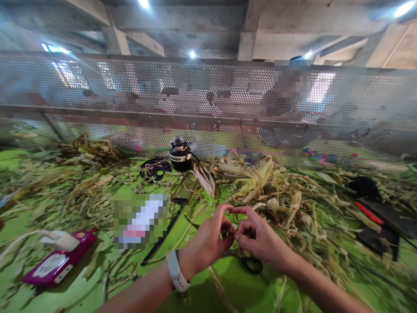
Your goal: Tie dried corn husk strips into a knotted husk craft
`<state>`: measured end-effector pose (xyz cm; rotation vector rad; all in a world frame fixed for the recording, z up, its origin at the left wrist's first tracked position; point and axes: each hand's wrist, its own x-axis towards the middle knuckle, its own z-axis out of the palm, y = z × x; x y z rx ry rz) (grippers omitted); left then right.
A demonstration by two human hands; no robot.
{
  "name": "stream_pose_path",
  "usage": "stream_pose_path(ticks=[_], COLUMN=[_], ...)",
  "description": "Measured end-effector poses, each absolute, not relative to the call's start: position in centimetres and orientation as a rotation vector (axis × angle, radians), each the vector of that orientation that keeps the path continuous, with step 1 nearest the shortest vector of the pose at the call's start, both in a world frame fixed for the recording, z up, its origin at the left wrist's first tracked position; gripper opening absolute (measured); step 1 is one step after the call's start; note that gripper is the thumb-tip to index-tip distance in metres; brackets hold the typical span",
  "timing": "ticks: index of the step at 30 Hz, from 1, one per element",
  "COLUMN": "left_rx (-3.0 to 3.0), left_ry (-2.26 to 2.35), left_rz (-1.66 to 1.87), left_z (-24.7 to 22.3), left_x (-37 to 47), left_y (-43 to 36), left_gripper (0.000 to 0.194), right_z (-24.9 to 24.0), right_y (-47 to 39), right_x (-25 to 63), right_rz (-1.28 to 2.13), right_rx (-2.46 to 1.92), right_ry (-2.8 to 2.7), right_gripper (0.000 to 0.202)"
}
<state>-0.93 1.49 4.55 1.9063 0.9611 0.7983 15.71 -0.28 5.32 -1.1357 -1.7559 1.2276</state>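
Note:
My left hand (210, 238), with a pale band on its wrist, meets my right hand (256, 237) low in the middle of the view. Both have thumb and fingers pinched together at nearly the same spot. A thin brownish bit shows between the fingertips; it is too small to name. Just below my hands lies a pair of scissors (252, 265), partly covered by them, with a dark handle loop showing. Dried corn husks (257, 178) are heaped beyond my fingers, and a pale husk strip (220, 284) lies below them on the green tabletop (236, 291).
A purple power strip (61, 265) with a white plug sits at left, near a blurred-out phone-like object (141, 221). A black jar-shaped device (180, 154) stands before the perforated metal screen (195, 95). Dark items (379, 234) lie at right. A person (283, 98) is behind the screen.

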Motion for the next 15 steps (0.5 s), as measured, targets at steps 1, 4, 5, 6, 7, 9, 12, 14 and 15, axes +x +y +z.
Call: stream_pose_path(ticks=[1, 4, 5, 6, 7, 9, 12, 14, 15], left_rx=[1.919, 1.945, 1.953, 1.963, 1.975, 1.994, 2.007, 2.02, 2.032], left_ry=[0.965, 0.962, 0.955, 0.949, 0.944, 0.942, 0.955, 0.968, 0.974], left_rz=[0.806, 0.817, 0.82, 0.823, 0.825, 0.82, 0.801, 0.794, 0.792], left_z=[4.6, 4.4, 4.3, 4.2, 4.0, 3.8, 3.6, 3.6, 3.6], left_x=[-0.9, -1.0, -1.0, -1.0, -1.0, -1.1, -1.2, -1.2, -1.3], left_y=[1.4, 1.3, 1.3, 1.3, 1.3, 1.3, 1.2, 1.2, 1.2], left_gripper=[0.055, 0.061, 0.063, 0.065, 0.067, 0.07, 0.074, 0.076, 0.077], right_z=[5.4, 5.3, 5.3, 5.2, 5.1, 4.9, 5.0, 5.2, 5.3], right_y=[-0.3, -0.3, -0.2, -0.2, -0.2, -0.3, -0.3, -0.2, -0.2], right_x=[15.7, 15.7, 15.7, 15.7, 15.7, 15.7, 16.0, 16.2, 16.3], right_rz=[1.204, 1.177, 1.18, 1.181, 1.177, 1.159, 1.174, 1.191, 1.202], right_rx=[-1.152, -1.178, -1.174, -1.164, -1.153, -1.136, -1.12, -1.145, -1.168], right_ry=[-1.765, -1.774, -1.778, -1.782, -1.79, -1.81, -1.857, -1.864, -1.86], right_gripper=[0.043, 0.042, 0.042, 0.043, 0.044, 0.047, 0.054, 0.056, 0.055])
